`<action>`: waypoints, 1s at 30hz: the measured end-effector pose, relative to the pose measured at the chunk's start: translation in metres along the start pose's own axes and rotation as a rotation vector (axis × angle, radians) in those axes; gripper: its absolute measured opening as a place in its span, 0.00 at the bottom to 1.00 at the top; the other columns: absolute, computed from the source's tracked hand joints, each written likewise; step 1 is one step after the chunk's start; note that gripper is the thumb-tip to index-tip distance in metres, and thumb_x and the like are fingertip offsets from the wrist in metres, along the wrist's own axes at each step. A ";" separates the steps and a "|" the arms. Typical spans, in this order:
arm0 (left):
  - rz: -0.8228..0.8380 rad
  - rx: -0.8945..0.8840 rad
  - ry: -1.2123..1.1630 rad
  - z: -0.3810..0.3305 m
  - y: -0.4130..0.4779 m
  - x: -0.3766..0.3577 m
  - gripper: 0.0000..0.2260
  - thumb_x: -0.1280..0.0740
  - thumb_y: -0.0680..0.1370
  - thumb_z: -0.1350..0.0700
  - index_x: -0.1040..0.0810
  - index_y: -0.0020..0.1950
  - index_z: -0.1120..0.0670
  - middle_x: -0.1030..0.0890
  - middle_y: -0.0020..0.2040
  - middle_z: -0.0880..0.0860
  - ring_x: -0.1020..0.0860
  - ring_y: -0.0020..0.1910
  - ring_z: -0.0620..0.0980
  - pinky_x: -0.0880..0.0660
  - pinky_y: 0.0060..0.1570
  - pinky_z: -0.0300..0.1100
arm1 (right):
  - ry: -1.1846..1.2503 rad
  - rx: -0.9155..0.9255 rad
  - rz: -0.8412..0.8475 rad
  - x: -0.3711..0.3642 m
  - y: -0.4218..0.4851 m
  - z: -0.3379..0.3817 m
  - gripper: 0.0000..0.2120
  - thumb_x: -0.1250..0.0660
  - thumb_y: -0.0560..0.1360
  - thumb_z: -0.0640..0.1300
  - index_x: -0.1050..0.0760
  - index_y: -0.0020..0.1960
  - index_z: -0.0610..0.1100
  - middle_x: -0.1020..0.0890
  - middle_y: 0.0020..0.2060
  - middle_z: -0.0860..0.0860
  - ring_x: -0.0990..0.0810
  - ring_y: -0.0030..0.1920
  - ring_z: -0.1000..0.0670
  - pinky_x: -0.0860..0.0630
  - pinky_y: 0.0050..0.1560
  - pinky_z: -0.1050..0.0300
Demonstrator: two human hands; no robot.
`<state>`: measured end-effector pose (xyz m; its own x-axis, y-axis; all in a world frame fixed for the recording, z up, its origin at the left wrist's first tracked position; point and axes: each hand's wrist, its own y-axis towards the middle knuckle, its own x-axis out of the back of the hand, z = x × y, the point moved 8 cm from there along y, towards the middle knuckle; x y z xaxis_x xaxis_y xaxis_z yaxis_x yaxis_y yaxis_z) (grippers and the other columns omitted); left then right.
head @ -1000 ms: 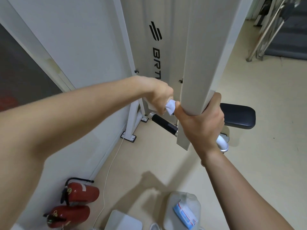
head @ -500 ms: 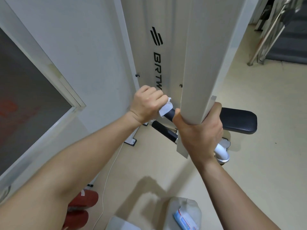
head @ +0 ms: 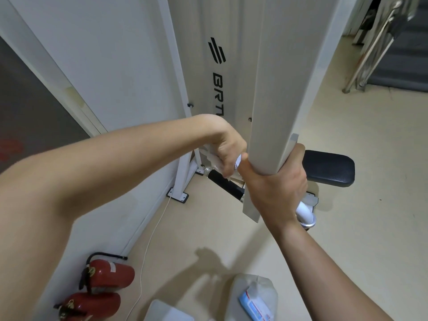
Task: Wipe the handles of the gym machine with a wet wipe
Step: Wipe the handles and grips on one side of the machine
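My right hand (head: 275,186) is wrapped around the lower end of a white square machine arm (head: 284,93). My left hand (head: 228,150) is closed on a white wet wipe (head: 237,162), pressed around a handle right beside the arm; that handle is hidden under the hand. Below it a second black handle (head: 223,183) with a chrome end sticks out to the left, bare. The white frame panel with black lettering (head: 218,82) stands behind.
A black padded seat (head: 328,169) sits to the right of the arm. Two red fire extinguishers (head: 104,288) lie by the wall at lower left, beside a white cord. A translucent jug with a blue wipe pack (head: 254,304) on it stands on the floor below. Metal railings are at upper right.
My left hand slid the wipe outward along the handle half a second ago, then back in toward the white arm. My right hand has kept its grip.
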<state>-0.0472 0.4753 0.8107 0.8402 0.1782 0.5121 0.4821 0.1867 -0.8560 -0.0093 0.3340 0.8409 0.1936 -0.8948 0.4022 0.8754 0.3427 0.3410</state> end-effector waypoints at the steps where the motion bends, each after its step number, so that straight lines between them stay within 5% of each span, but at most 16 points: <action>1: -0.173 -0.016 0.083 -0.001 0.000 0.007 0.14 0.31 0.75 0.53 0.25 0.30 0.51 0.25 0.30 0.48 0.28 0.31 0.51 0.29 0.38 0.43 | -0.003 -0.009 0.007 0.000 0.002 -0.001 0.30 0.25 0.58 0.61 0.38 0.47 0.47 0.26 0.34 0.53 0.25 0.35 0.42 0.25 0.36 0.47; 3: -0.595 0.000 0.257 -0.003 -0.005 0.020 0.08 0.32 0.72 0.50 0.27 0.39 0.53 0.25 0.34 0.50 0.26 0.34 0.55 0.30 0.35 0.43 | -0.011 -0.026 0.010 -0.001 0.006 -0.002 0.29 0.23 0.60 0.55 0.38 0.47 0.47 0.25 0.35 0.52 0.25 0.36 0.42 0.25 0.37 0.46; 5: -0.904 0.045 0.328 -0.006 -0.011 0.017 0.11 0.34 0.71 0.54 0.36 0.35 0.53 0.32 0.30 0.49 0.26 0.33 0.58 0.34 0.34 0.42 | -0.008 -0.031 0.013 -0.003 0.007 0.000 0.28 0.23 0.61 0.55 0.38 0.48 0.47 0.25 0.36 0.53 0.24 0.37 0.42 0.25 0.38 0.46; 8: -1.188 -0.049 0.311 -0.015 -0.021 0.009 0.21 0.34 0.65 0.63 0.48 0.31 0.50 0.41 0.27 0.46 0.29 0.26 0.56 0.38 0.34 0.41 | 0.003 -0.036 0.018 -0.008 0.003 0.002 0.28 0.27 0.60 0.59 0.38 0.49 0.48 0.24 0.38 0.54 0.24 0.39 0.42 0.25 0.39 0.48; 9: -1.186 -0.060 0.308 -0.013 -0.021 0.009 0.20 0.35 0.65 0.62 0.48 0.31 0.50 0.40 0.26 0.46 0.29 0.26 0.56 0.37 0.33 0.41 | 0.002 -0.032 0.018 -0.009 0.002 0.002 0.28 0.28 0.60 0.59 0.38 0.49 0.48 0.24 0.38 0.54 0.24 0.39 0.43 0.26 0.39 0.49; 12: -0.847 0.049 0.367 0.004 -0.005 0.013 0.10 0.34 0.70 0.48 0.31 0.35 0.52 0.26 0.31 0.49 0.26 0.31 0.56 0.34 0.31 0.41 | 0.000 -0.021 0.020 -0.011 0.002 0.000 0.28 0.23 0.61 0.56 0.38 0.48 0.48 0.26 0.36 0.56 0.25 0.37 0.44 0.30 0.37 0.52; 14: -0.689 0.017 0.321 0.014 -0.004 0.019 0.14 0.32 0.67 0.41 0.24 0.42 0.50 0.21 0.37 0.49 0.23 0.34 0.53 0.28 0.31 0.41 | 0.000 -0.015 0.011 -0.010 0.003 0.000 0.29 0.24 0.61 0.58 0.38 0.48 0.48 0.27 0.35 0.56 0.26 0.36 0.44 0.32 0.37 0.54; 17: -0.521 0.076 0.161 0.037 -0.008 0.021 0.12 0.28 0.66 0.42 0.23 0.40 0.50 0.21 0.35 0.49 0.22 0.34 0.51 0.28 0.31 0.42 | 0.022 0.015 0.001 -0.008 0.008 -0.001 0.29 0.28 0.60 0.63 0.38 0.47 0.48 0.25 0.36 0.53 0.25 0.37 0.43 0.31 0.37 0.53; 19: -0.638 0.088 0.220 0.042 -0.015 0.023 0.11 0.29 0.67 0.46 0.26 0.36 0.51 0.23 0.32 0.49 0.24 0.31 0.52 0.31 0.31 0.40 | 0.015 0.022 -0.007 -0.006 0.010 -0.003 0.29 0.29 0.60 0.64 0.39 0.47 0.50 0.24 0.37 0.52 0.25 0.37 0.43 0.32 0.37 0.53; 22: -1.115 0.093 0.418 0.037 -0.021 0.019 0.12 0.32 0.65 0.58 0.37 0.33 0.52 0.28 0.26 0.49 0.31 0.25 0.54 0.35 0.35 0.41 | -0.013 0.012 -0.028 -0.003 0.012 -0.003 0.29 0.28 0.60 0.64 0.40 0.47 0.51 0.25 0.36 0.53 0.26 0.37 0.43 0.33 0.38 0.53; 26: -1.664 0.132 0.276 0.013 -0.039 0.000 0.09 0.41 0.70 0.65 0.31 0.32 0.53 0.30 0.27 0.52 0.34 0.27 0.55 0.35 0.35 0.45 | -0.009 0.004 -0.051 -0.004 0.006 -0.002 0.28 0.32 0.59 0.64 0.40 0.48 0.49 0.25 0.36 0.53 0.26 0.36 0.43 0.31 0.38 0.53; 28: -1.745 0.072 0.226 -0.007 -0.040 -0.005 0.11 0.44 0.71 0.66 0.31 0.32 0.54 0.29 0.27 0.53 0.32 0.27 0.56 0.32 0.34 0.46 | -0.003 0.013 -0.053 -0.005 0.004 -0.001 0.27 0.31 0.60 0.62 0.39 0.48 0.49 0.25 0.36 0.52 0.26 0.37 0.43 0.32 0.37 0.53; 30: -1.604 -0.002 0.216 -0.023 -0.037 0.002 0.11 0.35 0.66 0.65 0.35 0.30 0.53 0.29 0.26 0.51 0.29 0.26 0.56 0.31 0.33 0.44 | -0.001 0.013 -0.043 -0.006 0.004 -0.002 0.27 0.29 0.61 0.60 0.39 0.49 0.50 0.24 0.37 0.52 0.25 0.38 0.43 0.33 0.38 0.54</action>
<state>-0.0571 0.4464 0.8418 -0.4843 -0.3205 0.8140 0.8525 0.0360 0.5214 -0.0061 0.3403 0.8386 0.1553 -0.9085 0.3880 0.8773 0.3074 0.3686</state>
